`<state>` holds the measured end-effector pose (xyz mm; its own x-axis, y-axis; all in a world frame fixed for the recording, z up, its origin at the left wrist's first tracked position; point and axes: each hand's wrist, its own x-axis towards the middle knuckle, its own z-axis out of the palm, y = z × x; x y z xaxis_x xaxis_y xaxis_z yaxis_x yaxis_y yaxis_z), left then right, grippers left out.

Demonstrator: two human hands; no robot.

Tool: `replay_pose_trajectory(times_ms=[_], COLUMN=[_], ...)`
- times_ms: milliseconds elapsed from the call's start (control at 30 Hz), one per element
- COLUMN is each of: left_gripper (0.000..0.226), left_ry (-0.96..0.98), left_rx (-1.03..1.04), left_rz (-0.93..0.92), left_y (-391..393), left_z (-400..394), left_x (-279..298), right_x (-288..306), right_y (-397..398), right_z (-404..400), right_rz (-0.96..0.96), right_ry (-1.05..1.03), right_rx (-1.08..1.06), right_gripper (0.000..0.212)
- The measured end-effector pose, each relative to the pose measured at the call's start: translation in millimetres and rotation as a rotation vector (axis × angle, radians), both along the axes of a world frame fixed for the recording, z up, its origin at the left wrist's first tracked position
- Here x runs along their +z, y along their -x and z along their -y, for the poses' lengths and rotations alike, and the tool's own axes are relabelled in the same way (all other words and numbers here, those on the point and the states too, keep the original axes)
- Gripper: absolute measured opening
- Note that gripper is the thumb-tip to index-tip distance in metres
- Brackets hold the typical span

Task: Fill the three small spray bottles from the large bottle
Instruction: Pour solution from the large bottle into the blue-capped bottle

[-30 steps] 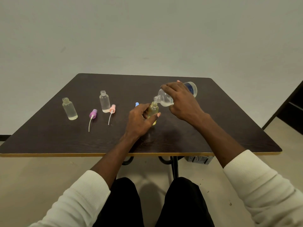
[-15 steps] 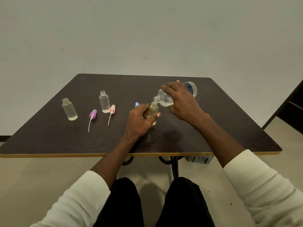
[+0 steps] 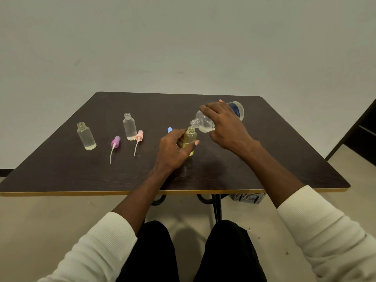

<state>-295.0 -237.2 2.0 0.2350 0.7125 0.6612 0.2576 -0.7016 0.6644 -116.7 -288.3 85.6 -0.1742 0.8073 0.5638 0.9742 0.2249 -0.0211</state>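
Right grip: your right hand (image 3: 225, 127) is curled around the big bottle (image 3: 205, 123), tipped with its mouth down to the left.
Left grip: your left hand (image 3: 173, 148) is wrapped around the yellow little bottle (image 3: 190, 139), standing on the bench (image 3: 264, 159) right under that mouth.
Other little bottles: two clear ones (image 3: 86, 136) (image 3: 129, 127) stand open, well left of your left hand.
Spray tops: purple (image 3: 115, 142), pink (image 3: 139, 135) lie between them; blue (image 3: 169, 130) peeks behind your fingers.

Large bottle (image 3: 205, 124) tipped slightly further, hands unmoved
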Motion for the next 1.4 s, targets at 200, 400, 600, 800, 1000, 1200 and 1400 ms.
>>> replay_pose_trajectory(times_ms=[200, 400, 600, 800, 1000, 1200, 1400], left_gripper=[0.036, 0.037, 0.034, 0.034, 0.032, 0.035, 0.035], left_ry=[-0.002, -0.01, -0.002, -0.006, 0.005, -0.007, -0.009], left_rx=[-0.008, -0.003, -0.013, -0.016, -0.011, -0.01, -0.011], left_rz=[-0.012, -0.026, 0.0, -0.002, 0.007, 0.005, 0.01], left_y=[0.4, 0.9, 0.0, -0.1, -1.4, -1.1, -1.0], left_z=[-0.9, -1.2, -0.6, -3.2, -5.5, -5.2, -5.1], left_x=[-0.3, 0.0, -0.2, -2.2, -3.8, -3.9, -3.9], right_x=[0.5, -0.1, -0.3, -0.6, -1.6, -2.3, -2.8], right_y=[0.5, 0.5, -0.5, 0.2, 1.1, 1.6, 1.9], right_z=[0.2, -1.8, -2.3, -2.2, -1.8, -2.5, -2.4], right_rz=[0.007, 0.003, -0.001, -0.007, -0.003, -0.01, -0.025], right_ry=[0.002, 0.012, 0.015, 0.014, -0.008, 0.016, 0.019], right_rx=[0.0, 0.001, -0.002, 0.0, 0.002, -0.003, -0.002], right_gripper=[0.068, 0.068, 0.069, 0.068, 0.067, 0.069, 0.069])
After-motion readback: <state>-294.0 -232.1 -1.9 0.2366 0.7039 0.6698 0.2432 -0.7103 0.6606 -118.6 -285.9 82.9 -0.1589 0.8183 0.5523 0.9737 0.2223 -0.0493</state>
